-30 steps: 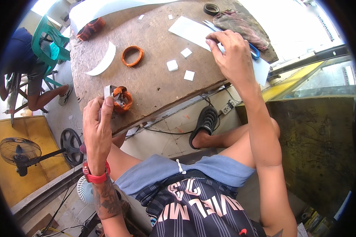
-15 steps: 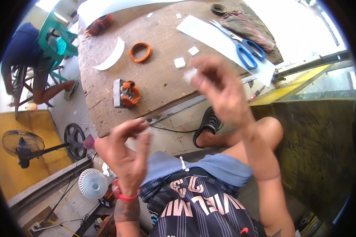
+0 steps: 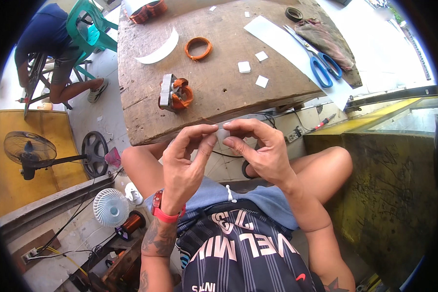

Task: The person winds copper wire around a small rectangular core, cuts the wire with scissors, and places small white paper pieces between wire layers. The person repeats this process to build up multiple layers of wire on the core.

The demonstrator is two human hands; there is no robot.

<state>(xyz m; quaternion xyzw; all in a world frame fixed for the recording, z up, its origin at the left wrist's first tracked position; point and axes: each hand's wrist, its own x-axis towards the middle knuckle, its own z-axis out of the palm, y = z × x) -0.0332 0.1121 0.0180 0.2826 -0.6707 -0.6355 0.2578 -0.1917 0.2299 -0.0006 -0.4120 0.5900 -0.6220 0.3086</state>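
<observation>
Over the near edge of the table, my left hand and my right hand meet fingertip to fingertip. Both pinch a small pale piece that looks like paper; the fingers cover part of it. Just beyond lies a grey laminated metal core with copper wire coils. A round copper wire coil rests farther back. On the right are several small white paper squares, one nearest my right hand and a thicker one behind it. A curved white paper strip lies on the left.
Blue-handled scissors lie across a long white sheet on the wooden table. Nearby are a rag and a tape roll. Fans stand left; a person bends by a green chair.
My right hand has come back from above the white squares toward my left hand. Both hands now meet at the pale piece. The view has shifted, and a third white square shows plainly.
</observation>
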